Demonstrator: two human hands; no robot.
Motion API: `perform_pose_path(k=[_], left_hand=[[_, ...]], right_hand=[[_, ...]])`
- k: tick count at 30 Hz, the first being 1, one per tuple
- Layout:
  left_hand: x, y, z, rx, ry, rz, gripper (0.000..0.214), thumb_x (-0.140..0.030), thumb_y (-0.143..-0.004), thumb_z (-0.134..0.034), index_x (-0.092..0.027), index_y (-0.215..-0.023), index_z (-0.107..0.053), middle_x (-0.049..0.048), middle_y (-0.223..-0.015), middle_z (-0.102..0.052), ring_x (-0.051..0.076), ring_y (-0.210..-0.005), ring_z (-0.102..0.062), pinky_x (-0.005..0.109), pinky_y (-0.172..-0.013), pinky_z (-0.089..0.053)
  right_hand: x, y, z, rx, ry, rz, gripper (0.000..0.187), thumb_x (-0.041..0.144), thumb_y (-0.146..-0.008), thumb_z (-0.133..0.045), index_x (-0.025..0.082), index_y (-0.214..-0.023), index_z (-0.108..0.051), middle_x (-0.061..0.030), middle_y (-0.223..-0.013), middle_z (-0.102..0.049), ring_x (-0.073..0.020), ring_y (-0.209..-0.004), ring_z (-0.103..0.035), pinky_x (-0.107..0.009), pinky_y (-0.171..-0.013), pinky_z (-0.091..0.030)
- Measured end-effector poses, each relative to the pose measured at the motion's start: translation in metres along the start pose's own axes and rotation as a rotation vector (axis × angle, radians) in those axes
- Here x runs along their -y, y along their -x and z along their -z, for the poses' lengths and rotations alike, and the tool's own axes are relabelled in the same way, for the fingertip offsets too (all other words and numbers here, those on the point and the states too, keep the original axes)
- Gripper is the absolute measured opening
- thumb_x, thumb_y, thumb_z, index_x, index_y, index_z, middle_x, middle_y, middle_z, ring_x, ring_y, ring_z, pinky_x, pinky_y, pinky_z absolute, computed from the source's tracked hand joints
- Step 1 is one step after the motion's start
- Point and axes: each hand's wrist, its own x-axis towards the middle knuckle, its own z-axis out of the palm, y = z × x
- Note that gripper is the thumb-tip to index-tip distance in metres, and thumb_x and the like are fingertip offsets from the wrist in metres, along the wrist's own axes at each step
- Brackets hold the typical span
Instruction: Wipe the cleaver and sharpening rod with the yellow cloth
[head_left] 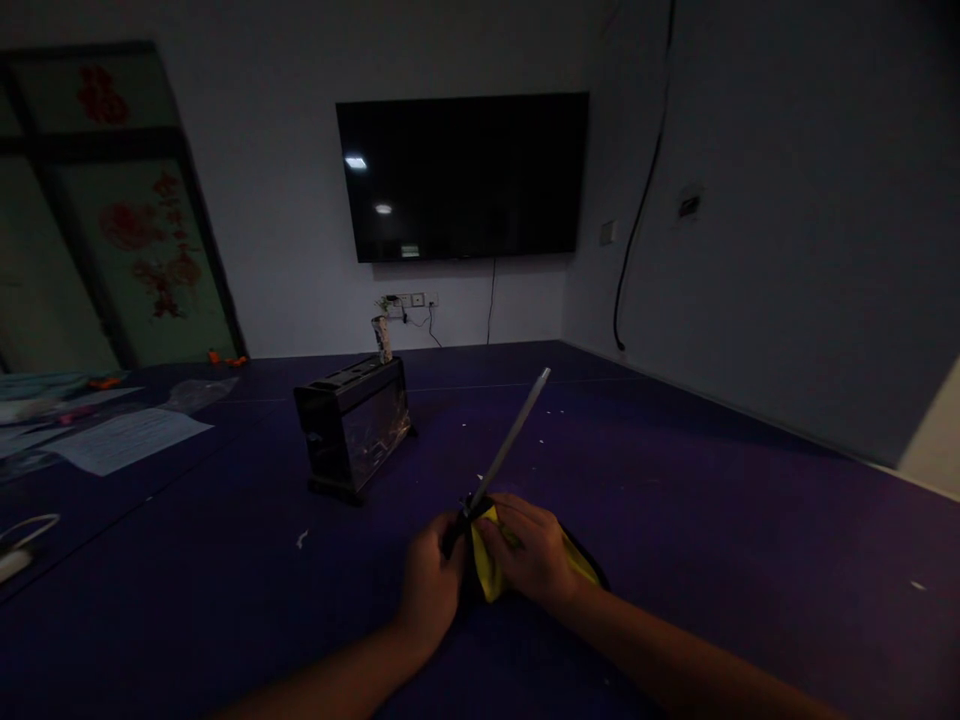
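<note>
Hands working low over the dark purple table (712,520): the left hand (429,590) is curling closed around the dark handle of a long grey blade (510,440), which is slanting up and away to the right; the right hand (529,550) is pressing a crumpled yellow cloth (489,572) against the blade's base. A black toaster (354,425) is standing near, behind and to the left.

A black toaster (353,424) is being seen on the purple table (712,520), papers (124,438) lying left, a television (463,177) being mounted behind.
</note>
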Motion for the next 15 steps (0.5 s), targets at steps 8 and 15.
perform_pose_path(k=[8, 15], left_hand=[[0.0058, -0.0026, -0.0004, 0.089, 0.169, 0.016, 0.032, -0.042, -0.078, -0.05, -0.017, -0.097, -0.057, 0.0067, -0.096, -0.064, 0.02, -0.089, -0.058, 0.03, -0.079, -0.043], [-0.0025, -0.0041, 0.0008, 0.061, 0.275, 0.131, 0.035, -0.043, -0.073, -0.055, -0.016, -0.095, -0.061, 0.0057, -0.098, -0.064, 0.022, -0.096, -0.055, 0.031, -0.085, -0.04]], right_hand=[[0.0035, -0.0036, 0.0072, 0.116, -0.053, 0.027, 0.02, 0.02, -0.086, -0.044, 0.019, -0.097, -0.061, -0.0095, -0.098, -0.066, -0.0178, -0.085, -0.064, -0.028, -0.073, -0.053], [0.0042, -0.0027, 0.0086, 0.183, -0.057, 0.02, 0.022, 0.023, -0.087, -0.042, 0.019, -0.099, -0.06, -0.0095, -0.102, -0.064, -0.0184, -0.09, -0.062, -0.03, -0.076, -0.052]])
